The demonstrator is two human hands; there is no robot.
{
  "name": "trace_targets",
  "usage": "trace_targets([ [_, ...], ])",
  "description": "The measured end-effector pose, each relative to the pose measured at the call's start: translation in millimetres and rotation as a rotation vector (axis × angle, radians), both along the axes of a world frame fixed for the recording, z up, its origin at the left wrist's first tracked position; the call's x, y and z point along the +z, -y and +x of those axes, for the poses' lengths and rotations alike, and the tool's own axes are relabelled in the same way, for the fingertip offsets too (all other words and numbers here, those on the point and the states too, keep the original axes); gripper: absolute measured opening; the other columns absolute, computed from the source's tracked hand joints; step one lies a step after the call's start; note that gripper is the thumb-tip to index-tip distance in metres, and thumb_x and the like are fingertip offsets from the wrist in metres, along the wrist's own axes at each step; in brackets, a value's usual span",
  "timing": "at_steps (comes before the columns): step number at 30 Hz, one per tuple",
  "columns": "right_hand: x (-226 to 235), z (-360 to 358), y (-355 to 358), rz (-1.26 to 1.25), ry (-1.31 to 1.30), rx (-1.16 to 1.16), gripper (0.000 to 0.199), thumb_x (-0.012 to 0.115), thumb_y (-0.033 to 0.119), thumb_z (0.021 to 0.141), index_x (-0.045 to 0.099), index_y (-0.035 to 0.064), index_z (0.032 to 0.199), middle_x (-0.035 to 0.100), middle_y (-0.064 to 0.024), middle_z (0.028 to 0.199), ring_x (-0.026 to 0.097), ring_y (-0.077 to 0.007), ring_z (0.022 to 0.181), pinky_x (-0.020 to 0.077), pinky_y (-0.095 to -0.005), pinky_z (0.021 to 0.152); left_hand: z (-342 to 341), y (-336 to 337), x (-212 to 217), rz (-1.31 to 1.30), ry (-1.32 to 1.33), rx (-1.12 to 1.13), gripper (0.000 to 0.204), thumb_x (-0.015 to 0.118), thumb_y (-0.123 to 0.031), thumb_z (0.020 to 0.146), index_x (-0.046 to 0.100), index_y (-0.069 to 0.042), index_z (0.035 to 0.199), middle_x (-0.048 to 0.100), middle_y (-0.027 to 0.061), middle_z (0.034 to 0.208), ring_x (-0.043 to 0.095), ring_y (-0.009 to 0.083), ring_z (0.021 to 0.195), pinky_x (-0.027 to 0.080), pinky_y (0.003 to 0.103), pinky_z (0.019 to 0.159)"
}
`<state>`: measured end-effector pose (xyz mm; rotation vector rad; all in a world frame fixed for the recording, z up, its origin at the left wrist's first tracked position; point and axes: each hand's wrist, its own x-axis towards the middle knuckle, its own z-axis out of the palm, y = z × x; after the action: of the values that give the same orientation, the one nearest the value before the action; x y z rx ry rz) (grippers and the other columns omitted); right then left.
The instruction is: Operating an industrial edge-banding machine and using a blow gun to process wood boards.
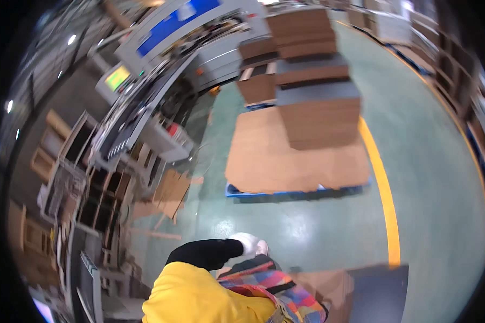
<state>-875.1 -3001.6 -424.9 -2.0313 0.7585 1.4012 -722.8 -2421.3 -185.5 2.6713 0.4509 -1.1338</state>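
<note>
My left hand, in a white glove, reaches out at the lower middle, past a black cuff and a yellow sleeve. Its fingers are small and blurred, so I cannot make out whether they are closed, and no object shows in it. Just beside it lies a checked, multicoloured cloth garment worn on my body. Below right of the hand is a stack of brown board with a dark grey panel on its right part. My right hand does not show.
Ahead, a blue pallet bears a brown cardboard sheet and stacked panels. A long machine with a lit screen stands left, near cardboard scraps. A yellow floor line runs right; more stacks line the far right.
</note>
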Motion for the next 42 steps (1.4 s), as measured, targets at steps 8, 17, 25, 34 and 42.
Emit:
trace_targets([
  [8,63.1,225.2,-216.7,-0.279,0.252,1.014,0.042,0.043,0.037,0.101,0.064,0.0031,0.115,0.067,-0.0201,0.108,0.060,-0.0394,0.105,0.0480,-0.0449,0.091,-261.9,-297.9,-64.6,0.073,-0.069,0.943,0.063,0.042,-0.058,0.090,0.070,-0.004,0.107,0.064,0.0238,0.114,0.060,0.0397,0.112,0.045,0.047,0.097],
  [17,157.7,386.6,-696.6,0.472,0.122,0.304,0.028,0.050,0.032,0.096,0.058,0.0050,0.094,0.065,-0.0117,0.078,0.061,-0.0252,0.058,0.0470,-0.0366,0.050,-283.4,-469.1,-51.8,-0.186,0.424,1.301,0.060,0.045,-0.058,0.092,0.062,-0.010,0.125,0.063,0.0166,0.125,0.056,0.0341,0.120,0.043,0.042,0.102],
  [25,142.5,438.8,-1001.8,-0.077,0.293,0.767,0.036,0.043,0.031,0.092,0.067,0.0047,0.085,0.068,-0.0149,0.073,0.066,-0.0276,0.061,0.0504,-0.0424,0.056,-228.1,-722.9,-48.9,-0.284,0.677,1.171,0.066,0.050,-0.060,0.091,0.057,-0.009,0.131,0.067,0.0144,0.118,0.063,0.0278,0.111,0.046,0.036,0.097],
  [34,311.5,317.8,-1441.7,0.448,0.607,1.762,0.056,0.040,0.055,0.096,0.065,0.0104,0.119,0.064,-0.0202,0.117,0.058,-0.0389,0.112,0.0459,-0.0452,0.096,-152.6,-938.5,26.7,-0.928,0.921,1.378,0.045,0.055,-0.035,0.097,0.058,0.001,0.125,0.067,0.0121,0.114,0.066,0.0206,0.101,0.052,0.033,0.087],
  [42,327.5,371.1,-1557.4,0.547,0.723,1.444,0.055,0.043,0.055,0.094,0.060,0.0158,0.129,0.060,-0.0127,0.130,0.054,-0.0334,0.121,0.0415,-0.0403,0.103,-21.5,-1113.7,51.2,-1.271,0.903,1.374,0.041,0.062,-0.030,0.095,0.058,-0.002,0.124,0.066,0.0123,0.112,0.067,0.0222,0.098,0.053,0.036,0.087],
])
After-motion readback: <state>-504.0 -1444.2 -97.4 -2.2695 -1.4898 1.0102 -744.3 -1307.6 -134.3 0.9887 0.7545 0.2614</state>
